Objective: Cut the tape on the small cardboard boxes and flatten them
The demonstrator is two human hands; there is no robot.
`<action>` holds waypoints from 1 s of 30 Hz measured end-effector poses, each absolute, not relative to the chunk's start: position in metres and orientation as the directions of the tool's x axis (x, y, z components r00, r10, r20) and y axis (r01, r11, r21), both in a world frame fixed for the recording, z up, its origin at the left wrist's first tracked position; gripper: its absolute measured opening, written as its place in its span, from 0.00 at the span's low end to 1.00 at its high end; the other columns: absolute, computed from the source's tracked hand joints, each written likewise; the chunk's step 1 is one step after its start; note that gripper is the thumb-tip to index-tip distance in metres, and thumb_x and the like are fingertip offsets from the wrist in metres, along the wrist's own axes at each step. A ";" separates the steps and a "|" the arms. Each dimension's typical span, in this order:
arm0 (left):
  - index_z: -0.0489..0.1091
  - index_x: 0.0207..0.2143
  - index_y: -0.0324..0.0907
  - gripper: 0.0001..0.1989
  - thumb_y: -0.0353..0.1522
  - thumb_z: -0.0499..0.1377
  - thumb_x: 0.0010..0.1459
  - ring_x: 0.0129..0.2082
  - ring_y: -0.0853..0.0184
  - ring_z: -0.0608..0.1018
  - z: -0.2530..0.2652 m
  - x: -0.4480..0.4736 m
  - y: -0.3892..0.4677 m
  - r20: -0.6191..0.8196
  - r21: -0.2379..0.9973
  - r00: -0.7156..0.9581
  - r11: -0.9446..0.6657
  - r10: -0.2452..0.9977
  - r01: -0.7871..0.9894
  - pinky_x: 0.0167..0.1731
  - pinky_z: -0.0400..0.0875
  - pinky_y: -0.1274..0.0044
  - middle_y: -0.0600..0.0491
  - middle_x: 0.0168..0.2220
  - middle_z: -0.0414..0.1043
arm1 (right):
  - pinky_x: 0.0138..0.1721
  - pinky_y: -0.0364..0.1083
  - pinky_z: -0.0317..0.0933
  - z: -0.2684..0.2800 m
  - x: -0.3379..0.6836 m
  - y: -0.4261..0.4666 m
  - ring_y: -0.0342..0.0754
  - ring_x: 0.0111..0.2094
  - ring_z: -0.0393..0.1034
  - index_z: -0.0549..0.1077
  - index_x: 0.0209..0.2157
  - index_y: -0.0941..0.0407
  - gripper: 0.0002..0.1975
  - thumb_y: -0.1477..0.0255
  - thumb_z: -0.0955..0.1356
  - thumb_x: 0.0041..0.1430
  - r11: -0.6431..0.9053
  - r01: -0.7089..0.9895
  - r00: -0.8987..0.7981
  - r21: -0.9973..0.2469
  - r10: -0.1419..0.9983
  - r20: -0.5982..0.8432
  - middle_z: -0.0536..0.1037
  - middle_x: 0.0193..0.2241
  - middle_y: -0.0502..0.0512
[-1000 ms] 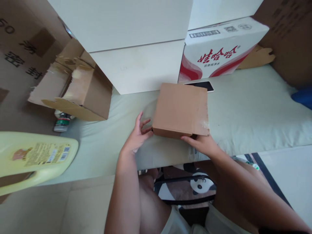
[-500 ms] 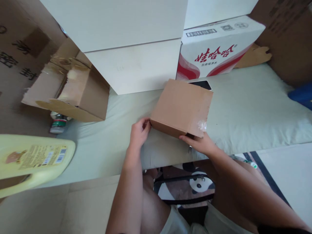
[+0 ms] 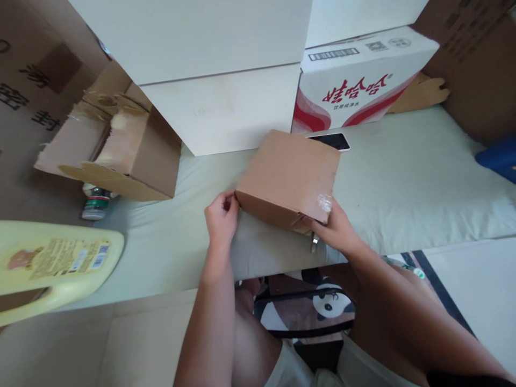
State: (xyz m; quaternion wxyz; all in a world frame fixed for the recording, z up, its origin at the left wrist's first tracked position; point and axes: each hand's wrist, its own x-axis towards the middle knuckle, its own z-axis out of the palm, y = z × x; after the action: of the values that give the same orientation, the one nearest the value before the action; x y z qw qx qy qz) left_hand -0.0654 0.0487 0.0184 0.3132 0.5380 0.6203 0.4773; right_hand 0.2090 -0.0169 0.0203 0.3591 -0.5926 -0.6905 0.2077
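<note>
A small brown cardboard box (image 3: 288, 172) rests on the pale green cloth in front of me, with clear tape on its right front corner. My left hand (image 3: 222, 215) is closed at the box's left front corner, fingertips pinching its edge. At the opposite front corner, my right hand (image 3: 332, 228) grips the box, thumb on the front face by the flap and other fingers hidden behind the side. Below the right thumb a small metal piece (image 3: 314, 242), resembling a USB plug, sticks out. Partly behind the box lies a dark-screened phone-like device (image 3: 336, 141).
White boxes (image 3: 226, 107) and a red-and-white water carton (image 3: 350, 86) stand at the back. On the left are an opened cardboard box (image 3: 155, 156), a bottle with a green label (image 3: 95, 203) and a large yellow jug (image 3: 80, 263). Something blue (image 3: 497, 159) lies far right.
The cardboard box has shifted left with both hands on it, and its front face shows more. The small metal piece below the right thumb and more of the phone-like device have come into view.
</note>
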 end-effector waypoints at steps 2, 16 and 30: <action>0.77 0.38 0.40 0.11 0.36 0.59 0.59 0.30 0.67 0.78 0.022 -0.068 0.048 0.149 0.942 -0.293 -0.046 0.944 0.331 0.35 0.72 0.75 0.52 0.31 0.79 | 0.39 0.56 0.69 0.023 0.212 -0.017 0.61 0.42 0.76 0.71 0.45 0.55 0.17 0.61 0.66 0.57 0.087 0.790 0.050 -0.607 0.978 0.205 0.80 0.40 0.65; 0.71 0.37 0.42 0.12 0.41 0.57 0.65 0.37 0.66 0.76 0.040 -0.066 0.041 0.387 0.890 -0.423 -0.212 0.819 0.404 0.38 0.71 0.75 0.51 0.35 0.74 | 0.25 0.47 0.54 0.031 0.208 -0.022 0.52 0.24 0.70 0.75 0.46 0.53 0.15 0.68 0.64 0.59 -0.096 0.909 0.039 -0.407 0.989 -0.146 0.78 0.24 0.53; 0.74 0.39 0.43 0.10 0.38 0.56 0.67 0.38 0.66 0.78 0.048 -0.065 0.033 0.495 0.821 -0.407 -0.260 0.768 0.508 0.41 0.72 0.74 0.51 0.37 0.76 | 0.25 0.45 0.56 0.036 0.203 -0.027 0.43 0.18 0.59 0.74 0.45 0.53 0.14 0.67 0.64 0.60 -0.054 0.456 0.215 -0.889 0.975 0.052 0.67 0.17 0.42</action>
State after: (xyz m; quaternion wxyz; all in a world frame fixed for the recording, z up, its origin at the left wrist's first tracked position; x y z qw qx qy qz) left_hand -0.0646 0.0325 0.0477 0.1105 0.5332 0.5981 0.5880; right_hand 0.2032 -0.0267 0.0355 0.4201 -0.6567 -0.5447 0.3092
